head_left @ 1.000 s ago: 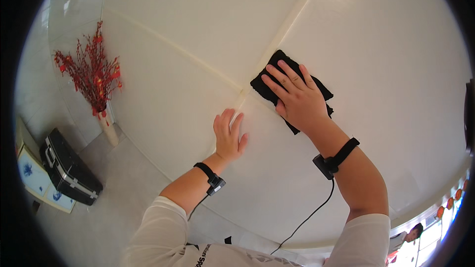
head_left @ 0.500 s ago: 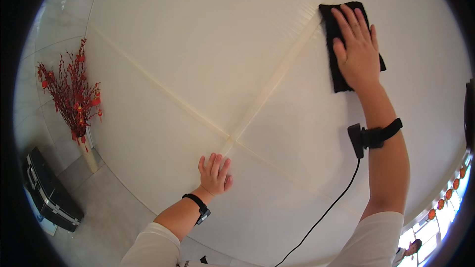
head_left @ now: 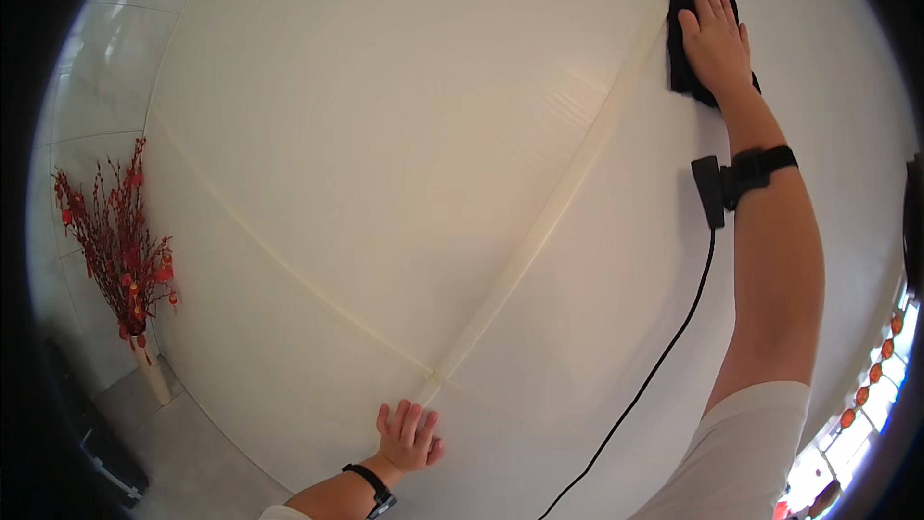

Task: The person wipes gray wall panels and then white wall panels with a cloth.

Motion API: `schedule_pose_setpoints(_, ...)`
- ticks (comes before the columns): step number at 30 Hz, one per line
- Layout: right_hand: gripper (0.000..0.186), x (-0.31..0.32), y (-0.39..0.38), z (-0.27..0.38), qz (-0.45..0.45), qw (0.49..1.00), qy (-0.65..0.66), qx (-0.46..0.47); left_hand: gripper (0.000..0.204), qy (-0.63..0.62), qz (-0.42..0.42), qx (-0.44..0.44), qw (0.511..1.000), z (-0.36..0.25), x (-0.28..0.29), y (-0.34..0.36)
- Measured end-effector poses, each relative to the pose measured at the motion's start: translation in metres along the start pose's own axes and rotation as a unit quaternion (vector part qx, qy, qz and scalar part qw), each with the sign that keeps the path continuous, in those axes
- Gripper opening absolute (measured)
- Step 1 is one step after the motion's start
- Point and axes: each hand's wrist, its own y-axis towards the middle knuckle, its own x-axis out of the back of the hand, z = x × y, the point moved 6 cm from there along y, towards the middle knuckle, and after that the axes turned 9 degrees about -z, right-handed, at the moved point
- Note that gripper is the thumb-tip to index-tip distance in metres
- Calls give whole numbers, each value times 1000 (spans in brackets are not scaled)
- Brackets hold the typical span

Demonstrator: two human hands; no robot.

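Pale surface (head_left: 385, 154), black cloth (head_left: 681, 67) under right hand (head_left: 719, 46).

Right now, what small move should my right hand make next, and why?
Probably slide the black cloth slightly left and toward you: it lies mostly right of the pale diagonal crease under your right hand, while faint ripples show across that crease.

White surface (head_left: 414, 116) free left of right hand (head_left: 717, 46); black cable (head_left: 661, 358) in way below
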Motion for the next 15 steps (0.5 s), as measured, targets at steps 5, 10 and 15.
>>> schedule_pose_setpoints(5, 63, -11, 58, -28, -31, 998, -27, -39, 63, -40, 9, 2, 999, -3, 0, -2)
schedule_pose_setpoints(10, 62, -23, 105, -44, 12, 982, -165, -87, 64, -52, 34, -38, 997, 0, 1, -11)
schedule_pose_setpoints(15, 55, -33, 115, -40, -70, 996, -19, -51, 52, -49, 62, -52, 996, -9, 21, 16)
